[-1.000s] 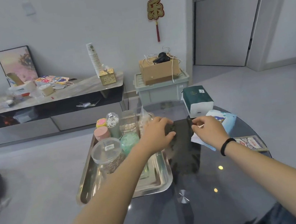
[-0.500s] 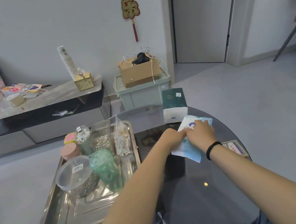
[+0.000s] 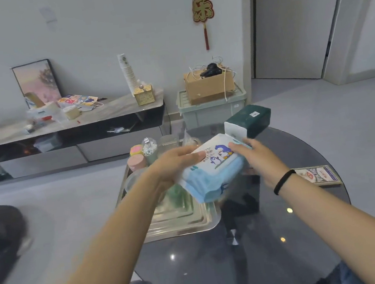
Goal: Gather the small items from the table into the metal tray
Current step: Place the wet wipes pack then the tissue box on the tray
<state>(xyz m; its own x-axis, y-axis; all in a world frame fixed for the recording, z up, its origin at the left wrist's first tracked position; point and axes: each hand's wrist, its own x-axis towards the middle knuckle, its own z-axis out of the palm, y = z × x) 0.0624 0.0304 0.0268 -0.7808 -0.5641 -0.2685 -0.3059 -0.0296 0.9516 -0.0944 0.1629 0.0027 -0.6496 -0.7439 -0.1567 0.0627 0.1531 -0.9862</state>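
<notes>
A light-blue soft pack with a penguin print hangs in the air above the right edge of the metal tray. My left hand grips the pack's left end. My right hand, with a black band on the wrist, holds its right end. The tray sits on the left part of the dark glass table and carries pink round tins, a jar of small beads and clear containers, partly hidden behind my hands and the pack.
A dark green tissue box stands at the table's far side. A card box lies flat near the right edge. Beyond the table are a low TV cabinet, a green crate with a cardboard box and open floor.
Both hands closed on the blue pack where it lay on the table by the tissue box, lifted it and carried it left to the tray's edge. The camera view also shifted.
</notes>
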